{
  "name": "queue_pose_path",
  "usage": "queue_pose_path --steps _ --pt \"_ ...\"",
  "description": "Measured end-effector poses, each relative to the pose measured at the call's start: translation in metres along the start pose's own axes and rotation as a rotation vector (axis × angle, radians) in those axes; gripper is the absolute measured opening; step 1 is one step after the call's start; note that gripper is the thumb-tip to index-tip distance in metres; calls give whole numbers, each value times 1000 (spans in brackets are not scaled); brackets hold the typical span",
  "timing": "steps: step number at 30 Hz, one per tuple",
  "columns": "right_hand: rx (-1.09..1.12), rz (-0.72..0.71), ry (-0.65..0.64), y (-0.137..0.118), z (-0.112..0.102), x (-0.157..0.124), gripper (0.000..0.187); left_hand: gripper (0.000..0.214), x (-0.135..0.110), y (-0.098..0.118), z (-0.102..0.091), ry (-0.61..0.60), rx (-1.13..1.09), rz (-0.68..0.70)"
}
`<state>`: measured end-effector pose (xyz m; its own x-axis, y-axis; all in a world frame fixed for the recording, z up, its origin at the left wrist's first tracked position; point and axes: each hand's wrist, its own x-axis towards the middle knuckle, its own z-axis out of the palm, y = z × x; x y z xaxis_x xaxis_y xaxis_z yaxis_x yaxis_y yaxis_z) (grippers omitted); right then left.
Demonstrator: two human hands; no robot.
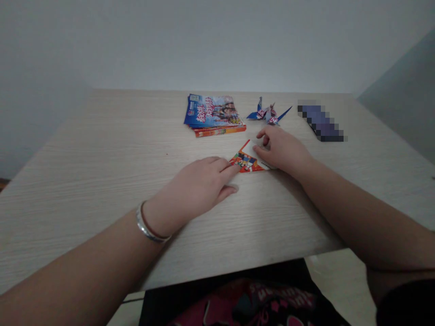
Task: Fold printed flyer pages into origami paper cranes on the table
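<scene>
A folded paper (247,162), orange with a printed picture and a white back, lies on the table between my hands. My left hand (200,183) rests at its left corner, fingers stretched out and pressing on it, thumb apart on the table. A silver bangle (149,226) circles the left wrist. At the paper's right side, my right hand (283,149) has its fingers curled in and its thumb on the white part; what the fingers grip underneath is hidden. Just beyond the right hand stand blue-and-white folded paper cranes (261,114).
A stack of printed leaflets (217,111), blue on top with orange ones below, lies behind the folded paper. Toward the back right is a dark, pixelated flat object (321,121). The light wood table (112,131) meets a pale wall; its front edge is near my lap.
</scene>
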<state>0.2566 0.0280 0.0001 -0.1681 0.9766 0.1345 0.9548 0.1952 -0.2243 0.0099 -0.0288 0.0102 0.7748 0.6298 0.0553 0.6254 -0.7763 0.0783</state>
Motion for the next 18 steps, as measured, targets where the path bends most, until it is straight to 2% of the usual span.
queue_pose_path --steps 9,18 --pt "88 -139 -34 13 5 6 23 42 1 -3 7 15 -29 38" --pt "34 -146 -62 9 -1 3 25 62 1 -4 13 -15 -9 66"
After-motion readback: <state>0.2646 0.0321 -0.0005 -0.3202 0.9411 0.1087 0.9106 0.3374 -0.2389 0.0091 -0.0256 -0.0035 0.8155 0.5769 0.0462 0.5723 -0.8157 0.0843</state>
